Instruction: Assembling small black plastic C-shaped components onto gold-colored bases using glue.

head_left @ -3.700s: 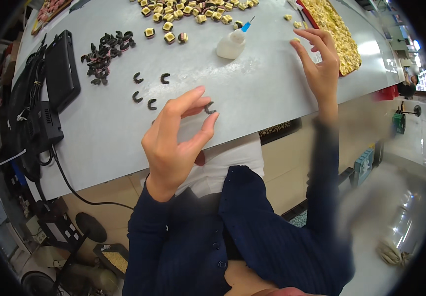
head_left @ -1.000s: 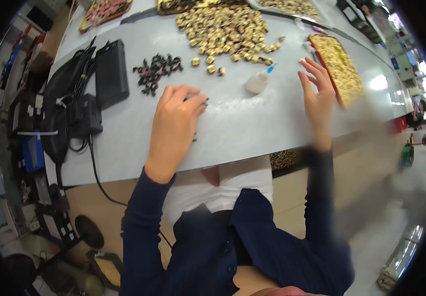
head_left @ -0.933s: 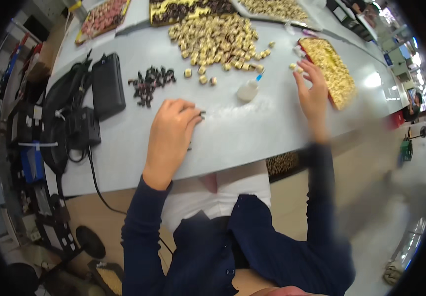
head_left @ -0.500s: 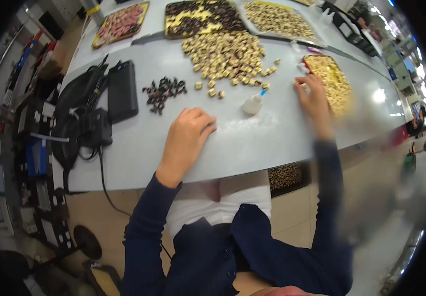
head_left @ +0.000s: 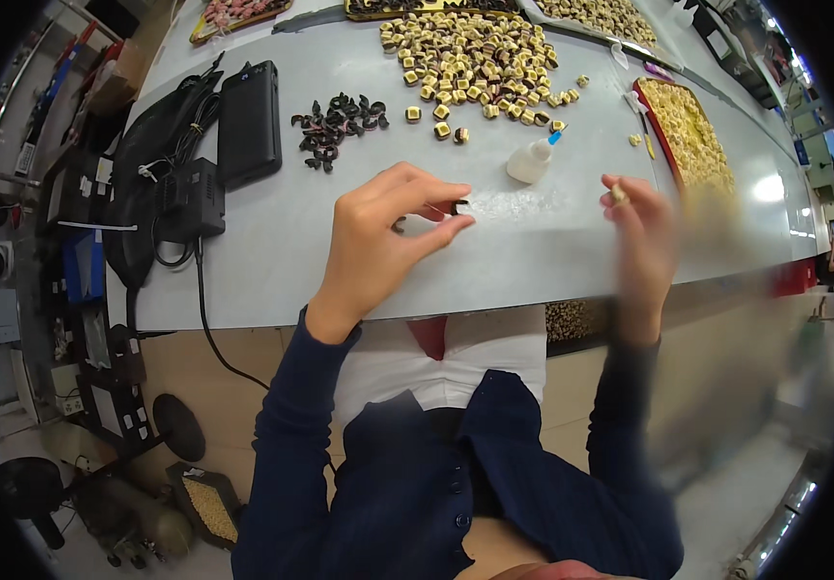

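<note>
My left hand (head_left: 383, 222) is raised over the near part of the table, thumb and forefinger pinching a small dark curved piece (head_left: 459, 207). To its right, my right hand (head_left: 644, 217), slightly smeared by motion, pinches a small pale piece (head_left: 618, 194) at its fingertips. Between the hands and farther back stands a small white squeeze bottle (head_left: 530, 162) with a blue tip. Loose dark curved pieces (head_left: 335, 130) lie beyond my left hand. Behind the bottle spreads a heap of small yellow-and-dark blocks (head_left: 475, 72). A red-rimmed tray (head_left: 657, 126) of pale pieces is beyond my right hand.
A black box-shaped device (head_left: 250, 124), a black bag (head_left: 142, 193) and cables occupy the table's left. More trays line the back, one with pink pieces (head_left: 233, 14). A thin yellow tool (head_left: 648, 140) lies beside the red-rimmed tray. Under the table sits a bin (head_left: 572, 324).
My right hand has drawn back from the red-rimmed tray toward me, now with a pale piece. My left hand has turned and lifted, bringing the dark piece into sight. The view has shifted.
</note>
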`<state>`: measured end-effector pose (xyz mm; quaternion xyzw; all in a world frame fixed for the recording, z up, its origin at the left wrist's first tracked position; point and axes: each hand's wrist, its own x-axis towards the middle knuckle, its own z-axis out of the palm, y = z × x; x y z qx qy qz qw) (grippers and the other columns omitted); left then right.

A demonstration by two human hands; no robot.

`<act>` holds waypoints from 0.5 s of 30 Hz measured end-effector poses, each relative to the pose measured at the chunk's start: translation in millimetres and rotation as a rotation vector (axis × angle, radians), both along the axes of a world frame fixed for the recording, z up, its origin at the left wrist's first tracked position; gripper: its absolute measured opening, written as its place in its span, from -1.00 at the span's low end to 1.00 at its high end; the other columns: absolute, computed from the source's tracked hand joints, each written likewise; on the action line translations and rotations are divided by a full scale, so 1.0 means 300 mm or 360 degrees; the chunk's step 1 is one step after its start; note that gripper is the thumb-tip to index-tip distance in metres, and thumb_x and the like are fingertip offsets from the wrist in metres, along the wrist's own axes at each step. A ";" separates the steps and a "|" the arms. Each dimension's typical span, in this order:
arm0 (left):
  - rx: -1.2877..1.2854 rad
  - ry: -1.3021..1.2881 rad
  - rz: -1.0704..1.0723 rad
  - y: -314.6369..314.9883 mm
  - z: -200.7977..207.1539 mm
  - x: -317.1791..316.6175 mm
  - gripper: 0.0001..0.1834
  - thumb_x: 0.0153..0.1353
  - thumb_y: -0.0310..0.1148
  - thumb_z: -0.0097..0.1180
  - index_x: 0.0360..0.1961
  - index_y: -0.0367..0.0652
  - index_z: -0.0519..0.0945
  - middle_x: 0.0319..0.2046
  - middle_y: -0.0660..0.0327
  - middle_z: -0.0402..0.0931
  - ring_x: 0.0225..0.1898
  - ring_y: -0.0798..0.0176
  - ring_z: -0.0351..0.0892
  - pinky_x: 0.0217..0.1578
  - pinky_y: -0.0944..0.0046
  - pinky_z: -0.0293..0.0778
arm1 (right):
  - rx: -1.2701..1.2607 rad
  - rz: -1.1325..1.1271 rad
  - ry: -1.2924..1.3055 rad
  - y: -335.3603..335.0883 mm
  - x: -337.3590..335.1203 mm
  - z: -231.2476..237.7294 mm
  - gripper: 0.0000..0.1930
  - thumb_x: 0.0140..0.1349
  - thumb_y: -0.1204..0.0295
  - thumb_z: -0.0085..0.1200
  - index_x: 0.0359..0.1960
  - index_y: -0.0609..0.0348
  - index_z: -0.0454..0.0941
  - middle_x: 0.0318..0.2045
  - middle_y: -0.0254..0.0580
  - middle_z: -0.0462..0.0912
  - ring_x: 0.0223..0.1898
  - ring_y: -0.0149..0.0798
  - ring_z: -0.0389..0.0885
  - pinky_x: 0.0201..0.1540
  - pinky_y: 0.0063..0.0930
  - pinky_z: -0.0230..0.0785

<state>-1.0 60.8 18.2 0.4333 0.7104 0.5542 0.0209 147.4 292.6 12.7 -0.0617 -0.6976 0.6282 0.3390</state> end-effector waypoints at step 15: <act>0.0477 0.0319 -0.0009 -0.025 -0.001 0.090 -0.56 -0.26 -0.50 0.50 -0.24 -0.23 0.67 -0.36 0.11 0.61 -0.39 0.27 0.62 -0.46 0.40 0.53 | -0.0683 0.0655 -0.0221 -0.262 -0.044 0.047 -0.80 0.16 0.71 0.09 -0.16 0.40 0.58 -0.16 0.00 0.57 -0.20 -0.28 0.60 -0.22 -0.48 0.57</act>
